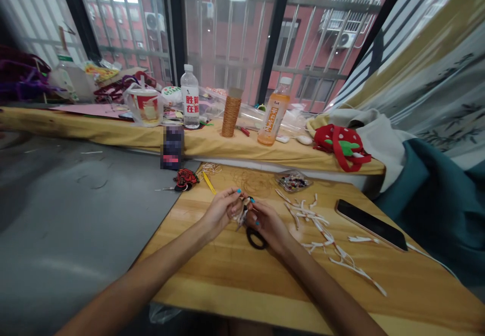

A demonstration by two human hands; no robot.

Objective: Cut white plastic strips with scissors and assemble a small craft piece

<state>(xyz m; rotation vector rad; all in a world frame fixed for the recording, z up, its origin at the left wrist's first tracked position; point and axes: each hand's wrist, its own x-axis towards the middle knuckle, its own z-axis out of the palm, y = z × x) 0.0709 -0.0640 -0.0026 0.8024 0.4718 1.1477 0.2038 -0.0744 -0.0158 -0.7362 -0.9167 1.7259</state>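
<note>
Both my hands meet over the middle of the wooden table (235,270). My left hand (222,209) pinches a small pale craft piece (242,209) between thumb and fingers. My right hand (267,222) is closed too, gripping black-handled scissors (254,237), one loop showing under the palm, blades up at the craft piece. Several white cut strips (314,220) lie scattered just right of my right hand.
A black phone (369,223) lies at the right. A clear box of beads (292,181) and a red-black bundle (185,178) sit at the table's far edge. The yellow-covered sill (227,146) holds a water bottle (190,97), an orange drink bottle (273,112), a twine spool (231,113), a strawberry bag (343,144).
</note>
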